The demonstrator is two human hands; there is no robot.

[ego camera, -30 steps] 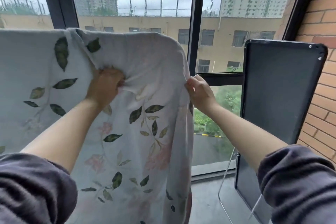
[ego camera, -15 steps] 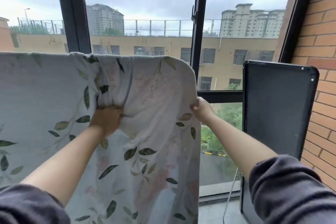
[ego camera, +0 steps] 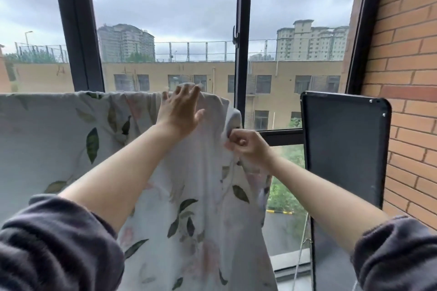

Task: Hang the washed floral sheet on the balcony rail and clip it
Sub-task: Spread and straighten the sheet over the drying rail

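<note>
The floral sheet [ego camera: 59, 149] hangs draped over a horizontal support that the cloth hides, in front of the window frame [ego camera: 242, 54]. The left hand [ego camera: 179, 113] lies flat against the sheet at its top fold, fingers straight and spread, grasping nothing. The right hand [ego camera: 246, 146] is curled and pinches the sheet's right edge. A black panel [ego camera: 343, 149] stands at the right, beside the brick wall [ego camera: 406, 78].
</note>
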